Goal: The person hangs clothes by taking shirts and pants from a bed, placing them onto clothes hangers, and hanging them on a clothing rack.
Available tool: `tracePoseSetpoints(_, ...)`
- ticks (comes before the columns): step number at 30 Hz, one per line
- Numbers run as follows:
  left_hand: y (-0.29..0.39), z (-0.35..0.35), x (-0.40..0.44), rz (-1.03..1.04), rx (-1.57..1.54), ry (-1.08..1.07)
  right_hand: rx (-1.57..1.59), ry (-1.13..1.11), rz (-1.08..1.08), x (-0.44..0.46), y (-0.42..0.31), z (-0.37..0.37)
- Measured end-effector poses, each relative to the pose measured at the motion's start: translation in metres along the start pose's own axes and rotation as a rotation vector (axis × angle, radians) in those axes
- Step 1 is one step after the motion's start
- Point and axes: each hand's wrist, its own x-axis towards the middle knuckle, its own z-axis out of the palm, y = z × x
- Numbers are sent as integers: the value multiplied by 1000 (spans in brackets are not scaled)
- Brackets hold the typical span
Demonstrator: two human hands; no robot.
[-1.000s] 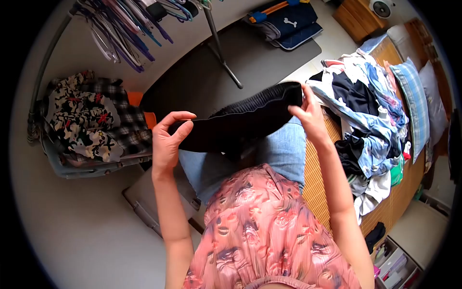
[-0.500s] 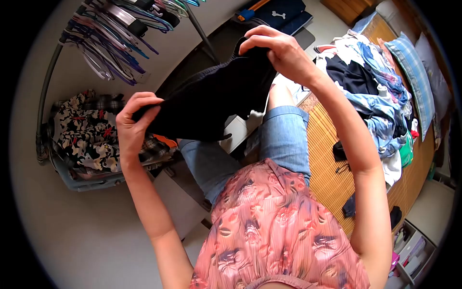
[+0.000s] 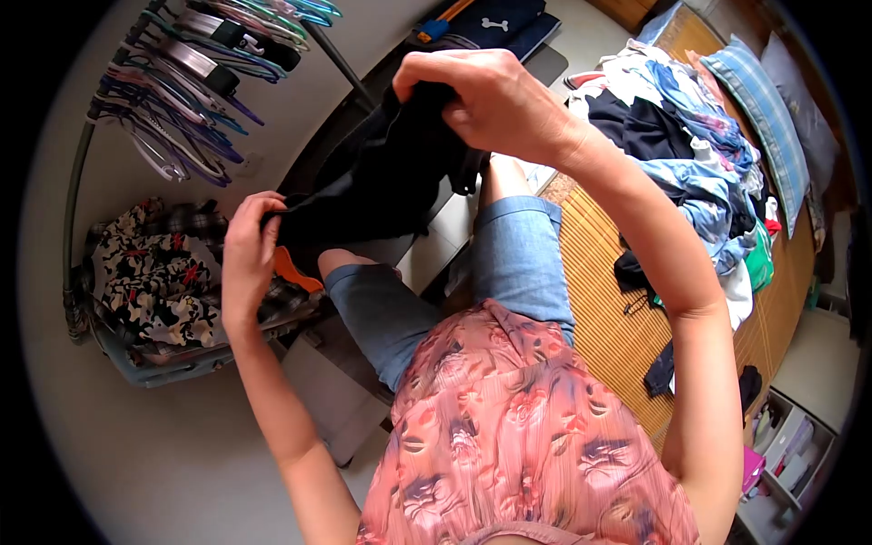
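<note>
A black garment (image 3: 386,177) hangs stretched between my two hands, above my knees. At its left end, my left hand (image 3: 252,238) pinches the edge between thumb and fingers. My right hand (image 3: 486,102) is higher and grips the other end of the waistband, its fingers bent over the cloth. The lower part of the garment hangs loose in front of the dark floor mat.
Many hangers (image 3: 177,100) hang on a rack at upper left. Below it, folded patterned clothes (image 3: 159,277) fill a bin. On the right, a clothes pile (image 3: 690,154) lies on a bamboo mat (image 3: 604,300) beside a blue checked pillow (image 3: 763,118).
The garment has moved up and left with both hands, and my right hand has risen well above my left. The view has shifted, showing more of the hangers.
</note>
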Motion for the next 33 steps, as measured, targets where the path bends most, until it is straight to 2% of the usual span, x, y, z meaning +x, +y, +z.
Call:
tracePoseSetpoints(2, 3, 18, 5, 72, 3, 7, 53, 18, 24, 6, -9, 1)
tracePoseSetpoints(6, 51, 62, 18, 15, -539, -67, 85, 29, 118, 14, -21, 5)
tracePoseSetpoints(9, 69, 84, 29, 107, -440, -145, 186, 70, 116, 15, -22, 2)
tracePoseSetpoints(11, 61, 95, 34, 143, -400, -133, 80, 28, 103, 12, -16, -8)
tracePoseSetpoints(12, 47, 101, 35, 70, -561, -153, 28, 7, 95, 9, -12, -15)
tracePoseSetpoints(13, 33, 91, 38, 23, -551, -89, -107, -114, 132, 5, -9, -26)
tracePoseSetpoints(14, 20, 80, 40, -25, -537, -26, -226, -93, 14, -1, 1, -32)
tracePoseSetpoints(16, 21, 47, 46, -73, -735, 30, -443, -239, 124, -13, 16, -43)
tracePoseSetpoints(20, 36, 11, 64, 125, -314, 15, -580, -359, 231, -15, 15, -51)
tracePoseSetpoints(22, 31, 6, 68, 135, -258, 5, -583, -290, 203, -17, 18, -53)
tracePoseSetpoints(26, 28, -1, 65, 153, -176, -41, -571, -308, 299, -13, 12, -58)
tracePoseSetpoints(33, 15, -15, 53, 75, -245, -252, -621, -225, 166, -9, 3, -61)
